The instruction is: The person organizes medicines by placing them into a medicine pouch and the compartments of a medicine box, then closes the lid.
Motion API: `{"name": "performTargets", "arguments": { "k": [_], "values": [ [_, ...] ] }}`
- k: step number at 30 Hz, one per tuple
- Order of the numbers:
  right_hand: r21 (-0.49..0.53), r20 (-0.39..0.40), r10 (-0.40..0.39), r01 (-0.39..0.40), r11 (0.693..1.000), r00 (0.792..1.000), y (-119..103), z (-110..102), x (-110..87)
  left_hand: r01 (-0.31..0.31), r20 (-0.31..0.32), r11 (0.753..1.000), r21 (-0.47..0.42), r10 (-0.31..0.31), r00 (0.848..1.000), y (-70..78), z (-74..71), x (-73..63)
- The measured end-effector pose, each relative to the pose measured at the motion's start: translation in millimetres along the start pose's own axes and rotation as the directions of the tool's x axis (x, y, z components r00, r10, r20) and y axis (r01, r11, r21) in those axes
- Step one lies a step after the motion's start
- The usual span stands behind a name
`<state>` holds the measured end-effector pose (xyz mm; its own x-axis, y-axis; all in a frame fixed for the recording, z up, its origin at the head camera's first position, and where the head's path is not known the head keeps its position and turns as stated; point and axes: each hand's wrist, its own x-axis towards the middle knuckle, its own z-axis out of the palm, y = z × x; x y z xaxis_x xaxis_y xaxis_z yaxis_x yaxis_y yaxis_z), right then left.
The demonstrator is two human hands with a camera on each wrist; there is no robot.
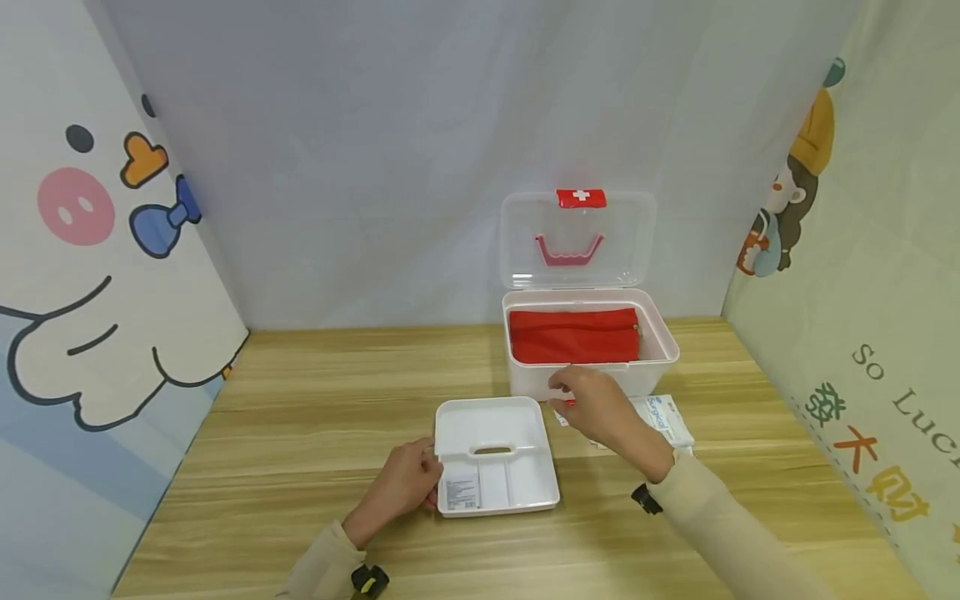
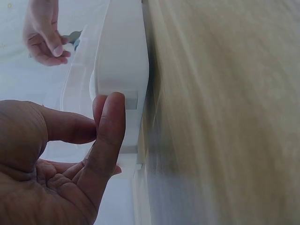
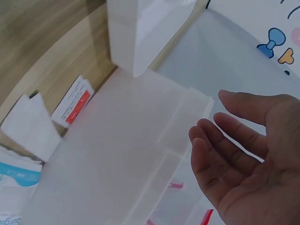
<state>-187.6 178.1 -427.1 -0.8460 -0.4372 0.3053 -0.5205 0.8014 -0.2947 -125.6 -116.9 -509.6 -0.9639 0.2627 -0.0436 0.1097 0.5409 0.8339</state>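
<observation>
Left hand [image 1: 405,477]: fingers bunched close to the thumb at the left edge of the white tray [image 1: 491,423]; I cannot tell whether they pinch it. Right hand [image 1: 596,406]: fingers loosely bent, thumb apart, holding nothing, by the front wall of the white box [image 1: 536,381]. The tray lies flat, a small gap from the box; paper packets [image 1: 667,418] crowd the right side. Table [image 1: 322,400] stretches widely leftward. Both forearms angle inward.
</observation>
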Motion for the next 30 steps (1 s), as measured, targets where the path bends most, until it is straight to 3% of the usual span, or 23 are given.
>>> {"name": "performTargets", "arguments": {
  "k": [9, 14, 25, 30],
  "values": [
    [-0.009, 0.062, 0.107, -0.107, 0.994, 0.992, 45, 10, -11.2, -0.006, -0.004, 1.000, -0.013, 0.006, 1.000, 1.3, 0.4, 0.3],
    [-0.029, 0.125, 0.174, -0.172, 0.985, 0.977, 62, 18, -20.0, 0.008, 0.005, 1.000, -0.026, -0.007, 1.000, 1.9, 0.8, 0.4],
    [-0.063, 0.139, 0.351, -0.345, 0.936, 0.926, 78, 40, -34.4, 0.004, -0.002, 1.000, -0.022, -0.004, 1.000, 1.3, 2.0, 0.9],
    [-0.057, 0.110, 0.380, -0.376, 0.925, 0.918, 81, 45, -35.7, 0.012, 0.005, 1.000, -0.022, -0.012, 1.000, 1.3, 1.9, 0.5]
  ]
}}
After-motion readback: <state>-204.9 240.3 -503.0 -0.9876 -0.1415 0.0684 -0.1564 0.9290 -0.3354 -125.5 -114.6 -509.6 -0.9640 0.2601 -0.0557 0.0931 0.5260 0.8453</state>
